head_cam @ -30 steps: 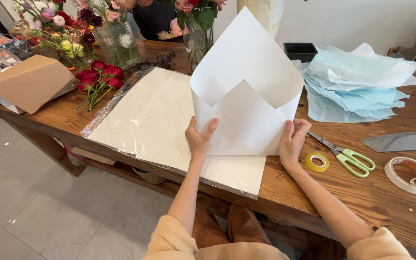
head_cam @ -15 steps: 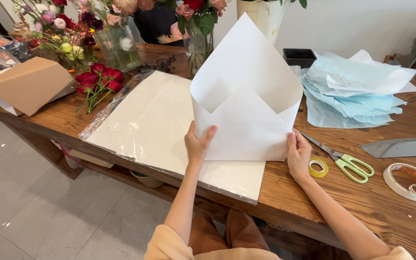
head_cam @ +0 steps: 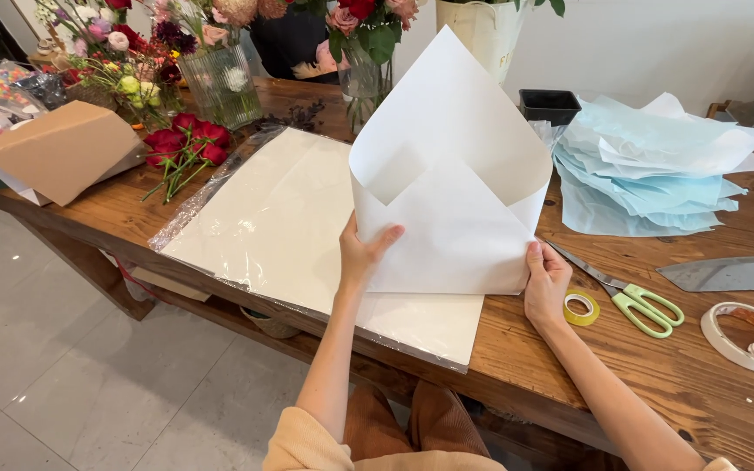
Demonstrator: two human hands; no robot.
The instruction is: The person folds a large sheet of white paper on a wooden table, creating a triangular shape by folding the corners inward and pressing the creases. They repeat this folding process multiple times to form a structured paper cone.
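Wooden table (head_cam: 569,349) w/ lower shelf, glossy grey tile floor (head_cam: 63,366) (light glints), white wall (head_cam: 656,44)

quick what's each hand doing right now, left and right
Left hand: closed on the lower left edge of the folded white paper.
Right hand: gripping that paper's lower right corner, beside the yellow tape roll.

Our left hand (head_cam: 366,253) sits at frame centre, a little left, thumb spread toward right, fingers curled and pinching. Our left forearm runs bare from lower centre up to hand, near vertical, peach sleeve bunched at elbow by bottom edge. Our right hand (head_cam: 547,283) sits right of centre, fingers pointing up, clasped on edge. Our right forearm slants bare from lower right corner. Both wrists straight, hands level, well apart.
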